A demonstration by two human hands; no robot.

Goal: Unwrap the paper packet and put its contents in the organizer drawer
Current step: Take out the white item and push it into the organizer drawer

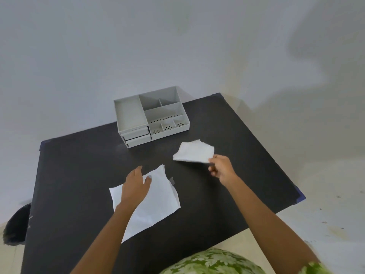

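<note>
A white sheet of paper point(158, 200) lies unfolded and flat on the black table point(79, 175). My left hand point(135, 184) rests palm down on its upper left part, fingers spread. My right hand point(220, 167) pinches the near right corner of a second white piece, a folded textured paper point(194, 151), and lifts that corner slightly off the table. The grey organizer point(152, 117) stands at the far middle of the table, with open top compartments and two small drawers point(136, 136) on its front left, which look slightly pulled out.
A small grey scrap point(171, 180) lies beside the flat sheet's right edge. The table's right edge point(296, 194) and near edge drop to a pale floor. A dark object point(15, 224) sits off the table's left side. A grey wall is behind.
</note>
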